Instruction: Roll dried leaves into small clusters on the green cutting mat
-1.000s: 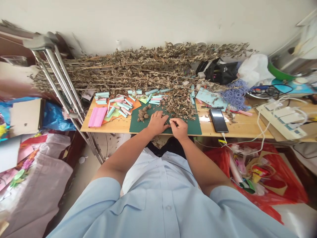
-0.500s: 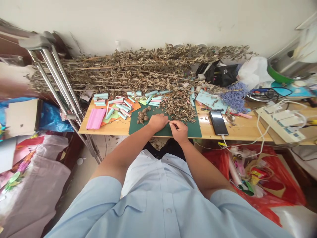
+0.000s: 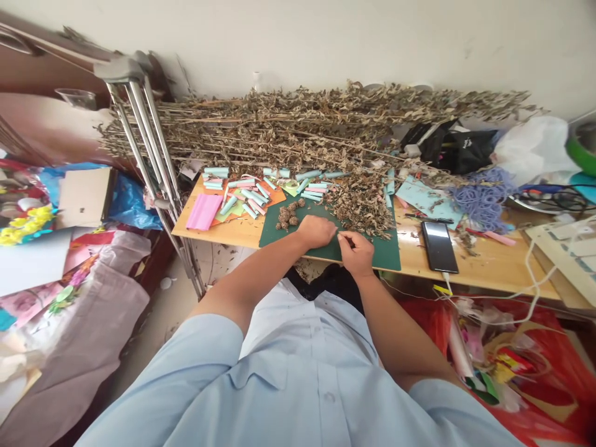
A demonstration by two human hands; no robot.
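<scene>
Over the front of a green cutting mat (image 3: 387,253) my two hands meet, fingertips close together. My left hand (image 3: 317,231) is closed, its fingers curled. My right hand (image 3: 356,251) is closed too, thumb and forefinger pinched. Whatever lies between the fingers is too small to make out. Left of my left hand sits a small cluster of brown dried balls (image 3: 287,215). A loose heap of crumbled dried leaves (image 3: 363,208) lies on the mat just beyond my right hand.
Long dried leafy stalks (image 3: 261,133) stretch along the wall. Rolled paper tubes (image 3: 254,202) and folded pink paper (image 3: 203,211) lie on the left of the wooden table (image 3: 242,231). A phone (image 3: 439,247) on a cable and purple yarn (image 3: 484,195) lie right. Metal crutches (image 3: 149,136) lean left.
The view has swung left, so everything sits further right in the picture. My hands stay close together over the mat, with the fingertips slightly further apart.
</scene>
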